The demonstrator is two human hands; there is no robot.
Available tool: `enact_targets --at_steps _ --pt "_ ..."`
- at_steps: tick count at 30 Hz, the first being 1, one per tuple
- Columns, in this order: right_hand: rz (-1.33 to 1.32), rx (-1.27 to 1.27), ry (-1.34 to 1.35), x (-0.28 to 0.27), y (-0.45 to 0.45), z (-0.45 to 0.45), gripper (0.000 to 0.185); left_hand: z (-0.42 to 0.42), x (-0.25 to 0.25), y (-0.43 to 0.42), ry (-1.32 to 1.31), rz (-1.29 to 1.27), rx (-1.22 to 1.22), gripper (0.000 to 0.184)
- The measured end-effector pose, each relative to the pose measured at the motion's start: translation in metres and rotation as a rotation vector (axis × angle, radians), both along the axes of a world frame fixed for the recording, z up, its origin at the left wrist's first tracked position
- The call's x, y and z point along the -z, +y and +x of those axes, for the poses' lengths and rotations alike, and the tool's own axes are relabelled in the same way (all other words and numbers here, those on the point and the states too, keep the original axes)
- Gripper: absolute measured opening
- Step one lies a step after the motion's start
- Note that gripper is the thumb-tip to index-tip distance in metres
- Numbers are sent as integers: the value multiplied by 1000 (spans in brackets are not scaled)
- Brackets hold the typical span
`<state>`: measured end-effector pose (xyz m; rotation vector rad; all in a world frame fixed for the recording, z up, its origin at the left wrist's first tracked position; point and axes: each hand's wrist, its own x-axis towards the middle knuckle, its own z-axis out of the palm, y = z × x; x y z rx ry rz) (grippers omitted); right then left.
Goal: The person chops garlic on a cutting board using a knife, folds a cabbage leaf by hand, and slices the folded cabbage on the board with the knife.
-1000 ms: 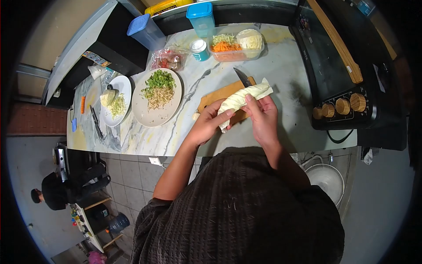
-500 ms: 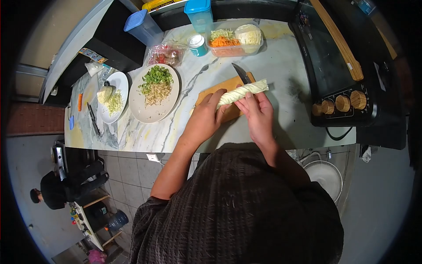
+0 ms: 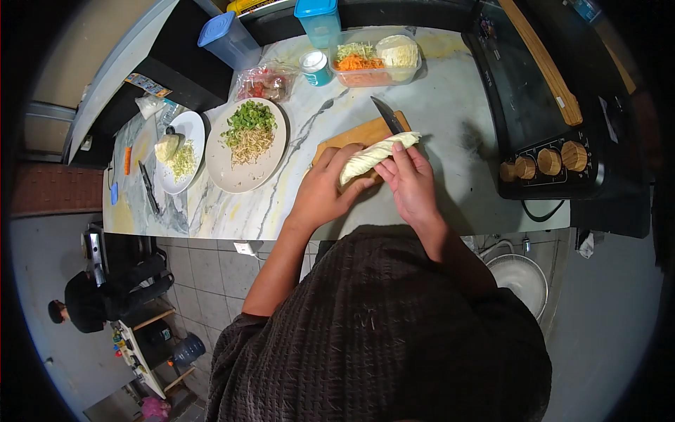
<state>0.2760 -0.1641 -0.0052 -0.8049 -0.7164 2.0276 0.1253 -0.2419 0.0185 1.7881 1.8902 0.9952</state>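
The left hand and right hand hold a pale ridged roll over the wooden cutting board.

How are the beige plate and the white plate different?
The beige plate looks bigger; the white plate looks smaller. The beige plate holds green bits and pale sprouts, while the white plate holds a pale chunk and little shreds. Both plates rest on the marbled counter.

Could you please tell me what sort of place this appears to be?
Probably a kitchen: there is a black oven with wooden knobs, a light wooden cutting board, and a round beige plate of chopped greens and sprouts.
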Motion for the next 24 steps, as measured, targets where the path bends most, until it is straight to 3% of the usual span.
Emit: enact_targets --at_steps 3,5,8,14,18,21,23,24 --pt "93 -46 71 10 2 -2 36 0 -3 2 -66 98 15 42" --pt "106 -46 97 5 0 -5 36 -5 -4 4 -397 -141 -45 41" --pt "122 -62 95 6 -5 -6 34 -14 -8 10 -505 -292 -14 36" --pt "147 -145 25 15 -3 -1 36 -26 11 13 -754 -267 182 40" --pt "141 -178 8 18 -1 2 34 -17 -7 11 -802 -343 182 47" --pt "124 -110 71 18 -4 -2 24 -16 -4 8 -818 -171 147 42" --pt "134 -110 93 13 -6 -2 24 -25 -6 7 -500 -406 96 44" --pt "215 -136 5 14 -5 -2 26 -25 -10 7 -526 -420 140 45"
